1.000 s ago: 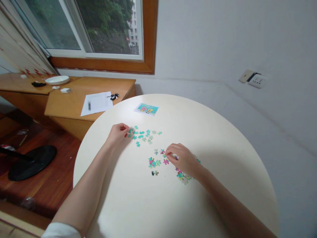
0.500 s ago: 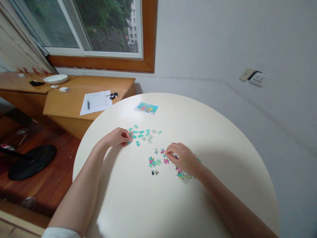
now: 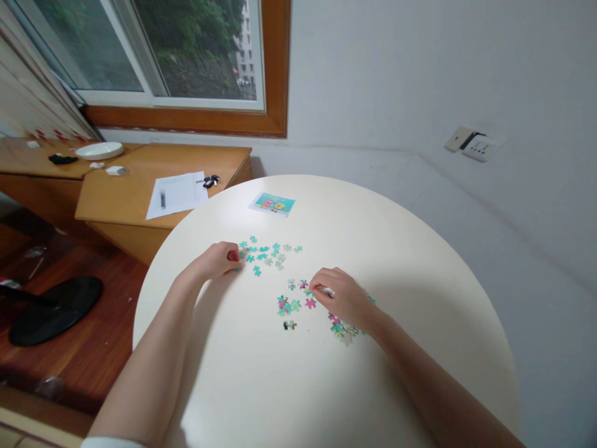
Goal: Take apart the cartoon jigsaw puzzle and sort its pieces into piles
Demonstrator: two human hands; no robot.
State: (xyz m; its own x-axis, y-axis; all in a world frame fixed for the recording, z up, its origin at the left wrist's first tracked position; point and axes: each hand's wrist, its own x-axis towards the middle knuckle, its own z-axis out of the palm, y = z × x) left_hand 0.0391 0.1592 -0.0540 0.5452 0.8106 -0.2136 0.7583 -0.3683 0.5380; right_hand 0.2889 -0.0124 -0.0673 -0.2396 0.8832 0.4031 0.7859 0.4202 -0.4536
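Note:
My left hand (image 3: 218, 259) rests at the left edge of a spread of teal and pale puzzle pieces (image 3: 262, 256); its thumb and fingers are pinched, with a bit of teal puzzle piece showing under the fingertips. Over the mixed-colour pieces, my right hand (image 3: 339, 291) is closed in a pinch at a small puzzle piece (image 3: 308, 292), mostly covered by the fingers. Just left of it lie a pink piece (image 3: 310, 303) and a small cluster of colourful pieces (image 3: 283, 305). Beneath my right wrist is a heap of pieces (image 3: 342, 328), partly hidden. Nearer me sits a dark-and-pale piece pair (image 3: 290, 325).
A picture card (image 3: 273, 203) in teal, pink and yellow lies toward the far side of the round white table (image 3: 261, 386). Beyond its left edge, a wooden desk (image 3: 228, 160) bears a paper sheet (image 3: 180, 190), keys (image 3: 211, 181) and a white plate (image 3: 99, 150).
The view has shifted slightly, moving the whole scene a little left. Both hands keep nearly the same pinched poses over the same pieces.

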